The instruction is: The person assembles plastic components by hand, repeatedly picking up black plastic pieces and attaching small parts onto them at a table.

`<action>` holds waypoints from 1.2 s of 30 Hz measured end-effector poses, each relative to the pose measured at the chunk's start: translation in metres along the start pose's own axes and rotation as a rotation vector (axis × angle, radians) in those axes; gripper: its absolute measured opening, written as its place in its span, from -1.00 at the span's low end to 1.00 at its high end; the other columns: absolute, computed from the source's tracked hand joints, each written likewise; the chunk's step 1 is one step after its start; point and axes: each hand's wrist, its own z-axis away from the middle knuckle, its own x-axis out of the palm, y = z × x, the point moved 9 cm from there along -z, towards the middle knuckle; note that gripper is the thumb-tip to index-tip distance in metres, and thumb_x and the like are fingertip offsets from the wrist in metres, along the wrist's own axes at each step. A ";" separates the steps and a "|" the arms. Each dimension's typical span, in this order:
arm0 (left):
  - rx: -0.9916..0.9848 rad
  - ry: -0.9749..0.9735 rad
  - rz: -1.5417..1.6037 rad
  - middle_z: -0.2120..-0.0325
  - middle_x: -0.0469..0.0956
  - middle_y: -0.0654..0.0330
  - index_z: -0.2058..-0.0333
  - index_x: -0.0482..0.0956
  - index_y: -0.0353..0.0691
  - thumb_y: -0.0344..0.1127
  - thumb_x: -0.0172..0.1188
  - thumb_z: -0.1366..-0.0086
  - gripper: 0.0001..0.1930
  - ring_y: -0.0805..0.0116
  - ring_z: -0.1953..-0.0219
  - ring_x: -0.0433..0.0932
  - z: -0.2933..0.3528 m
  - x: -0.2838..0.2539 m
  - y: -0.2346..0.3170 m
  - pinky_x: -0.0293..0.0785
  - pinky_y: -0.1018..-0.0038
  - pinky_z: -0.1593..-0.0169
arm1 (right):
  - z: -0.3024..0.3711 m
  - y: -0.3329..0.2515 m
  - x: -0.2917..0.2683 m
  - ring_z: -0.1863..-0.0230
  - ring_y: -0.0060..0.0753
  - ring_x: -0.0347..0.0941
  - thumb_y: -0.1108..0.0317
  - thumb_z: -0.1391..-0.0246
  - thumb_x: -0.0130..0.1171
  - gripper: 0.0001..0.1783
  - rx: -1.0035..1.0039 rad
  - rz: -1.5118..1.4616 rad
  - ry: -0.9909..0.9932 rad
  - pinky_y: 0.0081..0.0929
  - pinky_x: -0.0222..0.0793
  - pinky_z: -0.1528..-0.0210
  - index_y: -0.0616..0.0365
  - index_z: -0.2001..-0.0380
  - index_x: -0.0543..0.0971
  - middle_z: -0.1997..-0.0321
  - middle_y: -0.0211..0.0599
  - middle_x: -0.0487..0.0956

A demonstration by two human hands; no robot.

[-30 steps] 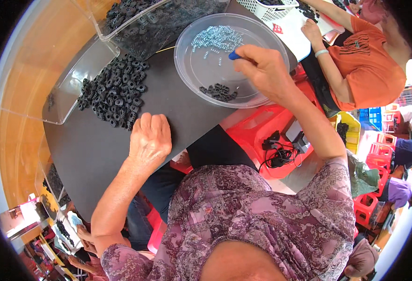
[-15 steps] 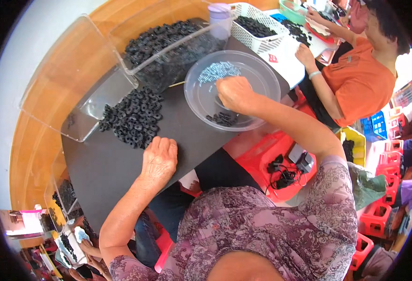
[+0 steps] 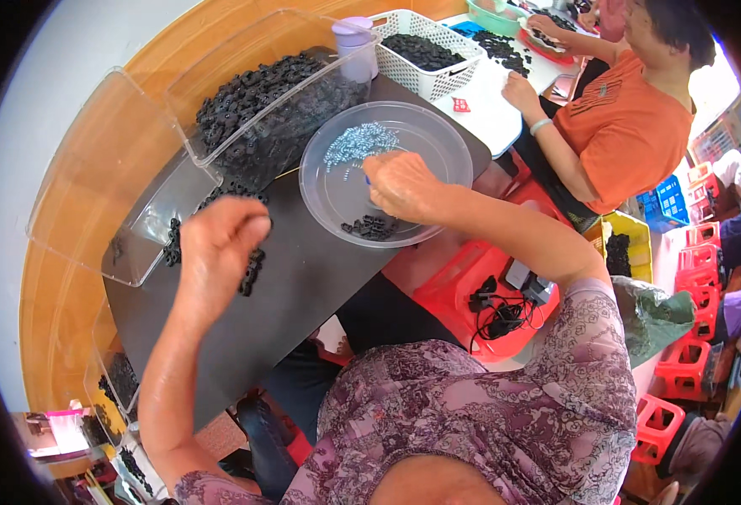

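Observation:
My left hand [image 3: 217, 251] is raised over a pile of small black ring-shaped parts [image 3: 252, 268] on the dark table. Its fingers are curled in, and whatever they may hold is hidden. Over a round, clear plastic basin [image 3: 457, 160] is my right hand [image 3: 404, 185], fingers pinched together. A speck of blue shows at its fingertips, too small to name. Inside the basin, many tiny silvery-blue pieces [image 3: 358, 145], perhaps springs, lie spread at the far side. A small heap of black parts [image 3: 370, 226] rests at its near side.
Behind the pile stands a clear bin of black parts [image 3: 261, 97], beside an empty-looking clear container [image 3: 105, 177]. A lilac cup [image 3: 355, 46] and a white basket [image 3: 429, 80] are farther back. A co-worker in orange [image 3: 627, 126] sits at right. A red stool [image 3: 463, 295] holds cables.
My left hand has risen from the table edge and moved left over the black pile. My right hand stays over the basin, fingers pinched. The whole view has shifted slightly.

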 end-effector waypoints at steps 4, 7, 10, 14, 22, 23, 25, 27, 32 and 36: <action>-0.103 0.051 -0.027 0.66 0.48 0.19 0.44 0.54 -0.36 -0.41 0.14 -0.07 -0.87 0.49 0.58 0.42 -0.046 -0.025 -0.011 0.34 0.56 0.45 | 0.010 0.001 -0.012 0.38 0.07 0.41 0.44 0.18 0.07 -0.88 -0.038 -0.081 0.084 -0.12 0.31 0.37 0.23 0.50 0.39 0.52 -0.05 0.46; -0.135 0.083 -0.031 0.68 0.44 0.34 0.45 0.58 -0.27 -0.32 0.15 -0.12 -0.86 0.63 0.66 0.29 -0.077 -0.040 -0.031 0.17 0.64 0.60 | 0.017 -0.008 -0.028 0.40 0.12 0.41 0.47 0.17 0.04 -0.91 -0.058 -0.152 0.148 -0.10 0.30 0.36 0.26 0.54 0.39 0.54 0.00 0.46; -0.200 0.131 0.022 0.67 0.46 0.29 0.40 0.59 -0.33 -0.37 0.16 -0.10 -0.85 0.59 0.70 0.29 -0.106 -0.049 -0.045 0.19 0.63 0.62 | 0.026 -0.001 -0.034 0.45 0.06 0.35 0.50 0.13 0.07 -0.90 -0.017 -0.279 0.195 -0.19 0.24 0.43 0.26 0.53 0.37 0.56 -0.03 0.39; -0.191 0.178 0.203 0.56 0.54 0.20 0.27 0.57 -0.35 -0.39 0.15 -0.10 -0.78 0.55 0.63 0.36 -0.131 -0.067 -0.066 0.28 0.61 0.56 | 0.026 -0.011 -0.035 0.39 0.10 0.39 0.45 0.10 0.08 -0.89 0.020 -0.324 0.132 -0.12 0.26 0.37 0.25 0.51 0.38 0.52 0.00 0.45; 0.315 0.268 0.245 0.28 0.58 0.02 0.06 0.47 -0.31 -0.39 0.20 0.03 -0.54 0.16 0.29 0.57 -0.104 -0.087 -0.023 0.48 0.38 0.24 | 0.029 -0.004 -0.036 0.36 0.05 0.41 0.46 0.12 0.13 -0.85 0.011 -0.392 0.236 -0.20 0.31 0.32 0.22 0.42 0.44 0.44 -0.05 0.48; -0.044 0.319 -0.111 0.24 0.57 0.00 0.01 0.45 -0.24 -0.39 0.18 0.02 -0.51 0.13 0.29 0.57 -0.088 -0.093 -0.039 0.49 0.39 0.23 | 0.028 -0.004 -0.035 0.34 0.03 0.42 0.48 0.12 0.13 -0.84 0.022 -0.432 0.215 -0.26 0.33 0.30 0.24 0.38 0.46 0.42 -0.05 0.49; -0.061 0.364 -0.048 0.36 0.60 0.20 0.12 0.55 -0.23 -0.36 0.19 -0.11 -0.68 0.51 0.36 0.52 -0.060 -0.099 -0.086 0.42 0.59 0.34 | 0.028 -0.007 -0.040 0.35 0.01 0.42 0.51 0.12 0.12 -0.85 0.054 -0.454 0.188 -0.30 0.33 0.30 0.28 0.39 0.46 0.42 -0.03 0.48; -0.097 0.339 -0.279 0.44 0.61 0.22 0.21 0.60 -0.25 -0.34 0.21 -0.09 -0.74 0.53 0.38 0.52 -0.033 -0.100 -0.098 0.42 0.59 0.33 | 0.029 -0.010 -0.042 0.38 -0.05 0.42 0.52 0.11 0.11 -0.85 0.053 -0.483 0.151 -0.37 0.32 0.32 0.30 0.39 0.45 0.44 -0.03 0.46; -0.374 0.398 -0.342 0.47 0.61 0.12 0.29 0.62 -0.20 -0.37 0.19 -0.01 -0.77 0.38 0.39 0.57 0.049 -0.133 -0.167 0.45 0.49 0.27 | 0.037 0.001 -0.029 0.47 -0.50 0.32 0.52 0.06 0.10 -0.87 0.208 -0.583 0.079 -0.56 0.25 0.37 0.31 0.38 0.45 0.51 -0.28 0.41; -0.359 0.450 -0.462 0.44 0.60 0.06 0.34 0.63 -0.14 -0.43 0.13 -0.01 -0.79 0.16 0.35 0.59 0.091 -0.133 -0.208 0.48 0.36 0.23 | 0.040 -0.001 -0.022 0.46 -0.68 0.25 0.53 0.06 0.10 -0.87 0.300 -0.702 0.010 -0.63 0.22 0.39 0.33 0.38 0.44 0.53 -0.44 0.39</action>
